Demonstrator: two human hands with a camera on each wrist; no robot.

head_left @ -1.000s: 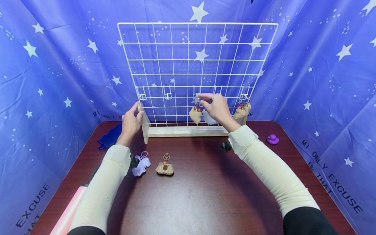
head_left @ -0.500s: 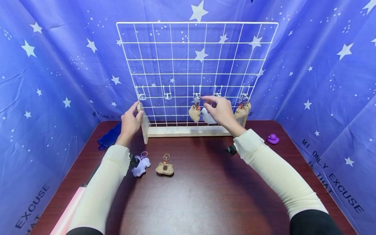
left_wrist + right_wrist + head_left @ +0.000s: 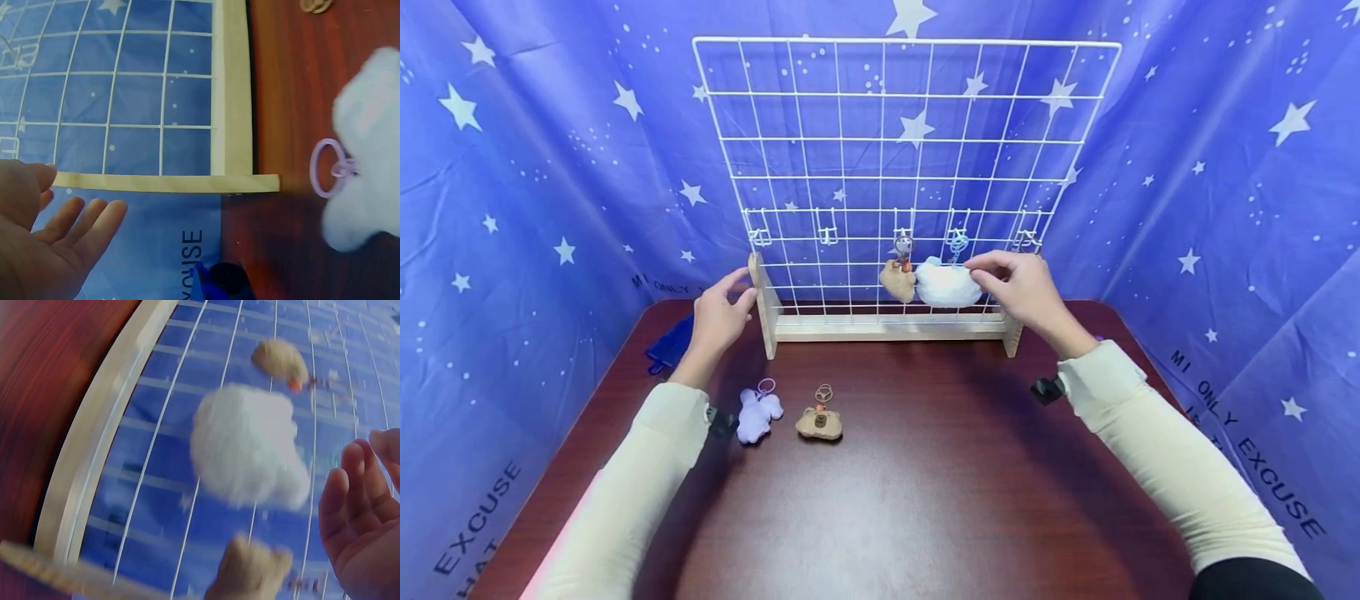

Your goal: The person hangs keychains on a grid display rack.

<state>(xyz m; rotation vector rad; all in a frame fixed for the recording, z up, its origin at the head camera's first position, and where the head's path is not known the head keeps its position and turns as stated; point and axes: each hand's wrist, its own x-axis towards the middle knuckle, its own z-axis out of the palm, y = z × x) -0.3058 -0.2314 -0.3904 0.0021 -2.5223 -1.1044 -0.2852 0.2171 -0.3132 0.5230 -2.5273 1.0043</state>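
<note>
A white plush keychain hangs by a light blue ring from a hook on the white wire grid rack. Just right of it is my right hand, bent fingers holding nothing in the right wrist view. Left of the white plush hangs a brown plush keychain. Another brown plush hangs at the grid's right end, hidden by my hand in the head view. My left hand is beside the rack's left wooden upright, fingers loosely bent and empty; whether the thumb touches the wood cannot be told.
On the dark red table lie a lilac plush keychain and a brown bear-like keychain. Bare hooks hang on the grid's left part. A dark blue item is behind my left hand. Starry blue cloth surrounds the table.
My right hand has moved right, away from the middle brown plush, so the white plush shows fully. My left hand has eased slightly left from the upright. The head view has shifted a little.
</note>
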